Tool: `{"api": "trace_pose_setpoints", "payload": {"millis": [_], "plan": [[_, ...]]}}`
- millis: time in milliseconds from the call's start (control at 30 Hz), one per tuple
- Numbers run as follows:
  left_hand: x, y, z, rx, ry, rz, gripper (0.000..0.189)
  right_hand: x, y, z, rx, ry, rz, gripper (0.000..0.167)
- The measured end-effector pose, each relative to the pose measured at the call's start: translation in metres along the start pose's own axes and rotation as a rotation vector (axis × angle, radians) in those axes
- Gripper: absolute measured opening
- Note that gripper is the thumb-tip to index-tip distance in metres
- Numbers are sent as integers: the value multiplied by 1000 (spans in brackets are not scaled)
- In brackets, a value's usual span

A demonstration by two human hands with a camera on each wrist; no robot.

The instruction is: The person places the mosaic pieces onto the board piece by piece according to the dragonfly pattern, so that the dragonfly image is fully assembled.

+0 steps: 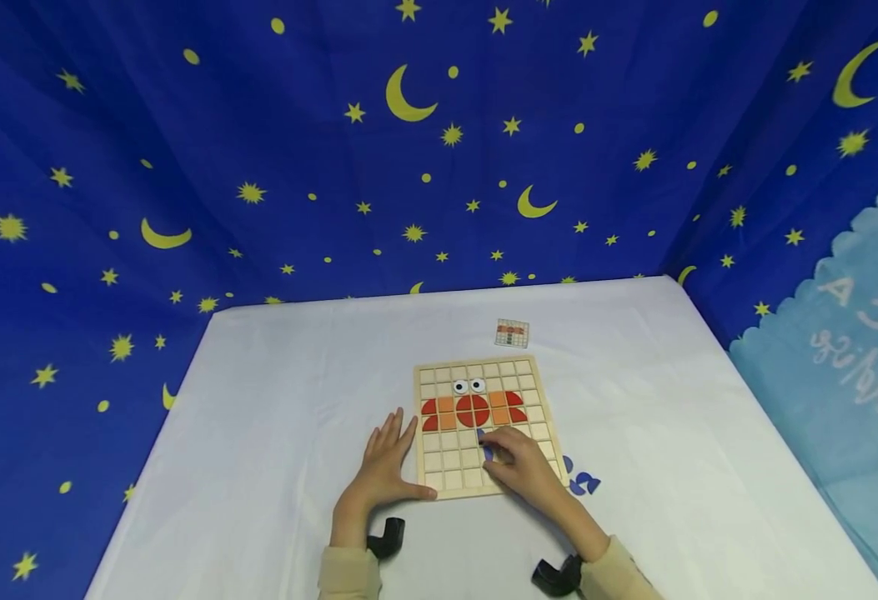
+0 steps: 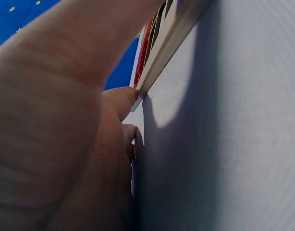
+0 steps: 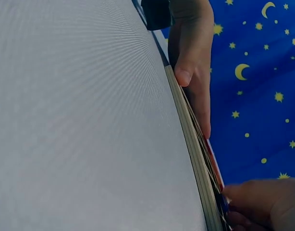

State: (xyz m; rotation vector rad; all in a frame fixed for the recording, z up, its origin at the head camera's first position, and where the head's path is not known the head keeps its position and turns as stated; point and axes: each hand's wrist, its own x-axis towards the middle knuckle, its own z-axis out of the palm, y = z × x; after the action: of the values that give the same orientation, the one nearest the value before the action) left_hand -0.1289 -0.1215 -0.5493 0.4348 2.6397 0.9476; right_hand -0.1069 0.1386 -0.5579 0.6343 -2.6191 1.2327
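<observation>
A wooden grid board point(image 1: 451, 459) lies on the white table, bearing red quarter-circle tiles point(image 1: 473, 411), orange square tiles point(image 1: 447, 413) and two round eye tiles point(image 1: 477, 386). My left hand point(image 1: 384, 465) is spread at the board's left edge, its thumb on the near-left corner. My right hand point(image 1: 523, 468) reaches over the lower middle of the board, thumb and fingers pinching a blue piece point(image 1: 488, 453). More blue shows right above its fingertips. In the right wrist view, the right fingers point(image 3: 248, 192) meet dark blue at the board's surface.
Several loose blue pieces point(image 1: 584, 482) lie off the board's lower right corner, near my right forearm. A small pattern card point(image 1: 512, 333) lies beyond the board's far edge. Blue curtain with yellow stars point(image 1: 454, 208) hangs behind the white table point(image 1: 288, 433).
</observation>
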Motion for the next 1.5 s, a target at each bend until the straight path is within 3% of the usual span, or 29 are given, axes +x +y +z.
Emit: {"api": "trace_pose_setpoints", "payload": {"millis": [233, 400, 600, 733, 800, 900, 1067, 1333, 1500], "plan": [[2, 3, 1, -10, -3, 0, 121, -3, 1, 0, 74, -19, 38, 30], [2, 3, 2, -3, -15, -2, 122, -3, 0, 2, 87, 0, 5, 28], [-4, 0, -1, -13, 5, 0, 123, -9, 4, -14, 45, 133, -43, 25], [-4, -2, 2, -17, 8, 2, 124, -26, 16, -42, -74, 225, 69, 26], [-4, -3, 3, -22, 9, 9, 125, -35, 22, -56, -131, 205, 150, 30], [-2, -3, 3, -20, 6, 15, 125, -47, 29, -72, -152, 97, 264, 36], [0, -1, -1, -20, 0, 20, 123, -53, 33, -82, -122, -21, 323, 42], [1, 1, -3, -22, 2, 22, 123, -52, 38, -80, -156, 42, 241, 36], [-1, 0, -1, -20, -1, 23, 124, -50, 43, -79, -231, 102, 276, 32]]}}
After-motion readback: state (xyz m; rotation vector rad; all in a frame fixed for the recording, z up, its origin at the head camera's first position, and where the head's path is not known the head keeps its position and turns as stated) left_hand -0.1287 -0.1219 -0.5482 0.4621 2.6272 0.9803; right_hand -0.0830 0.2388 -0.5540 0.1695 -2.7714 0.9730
